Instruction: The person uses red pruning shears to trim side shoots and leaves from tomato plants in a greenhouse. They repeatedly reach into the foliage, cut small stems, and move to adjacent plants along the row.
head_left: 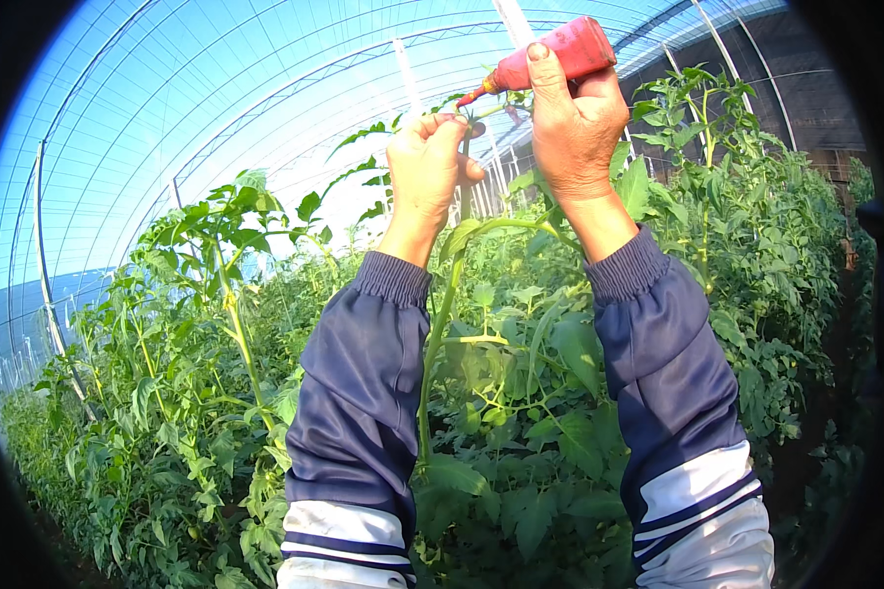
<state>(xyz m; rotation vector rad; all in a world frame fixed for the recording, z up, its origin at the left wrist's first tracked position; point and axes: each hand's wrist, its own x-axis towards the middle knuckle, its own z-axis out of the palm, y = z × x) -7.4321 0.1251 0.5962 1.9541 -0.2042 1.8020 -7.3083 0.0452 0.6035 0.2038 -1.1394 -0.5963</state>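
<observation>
My right hand (582,125) grips a red plastic squeeze bottle (552,55), tilted so that its narrow nozzle (471,96) points down to the left. The nozzle tip is at the fingertips of my left hand (431,158). Those fingers are pinched at the top of a tomato plant, around a small part that they mostly hide. Below them the plant's thick green stem (442,324) runs down between my forearms, and a leaf stalk (516,223) arches off toward my right wrist.
Tomato plants (228,294) stand densely on the left, with more tall ones (707,177) on the right. Overhead curves a greenhouse frame of thin metal arches (265,92) under clear film. A dark wall (810,96) stands at the back right, and a slanting post (48,287) at the left.
</observation>
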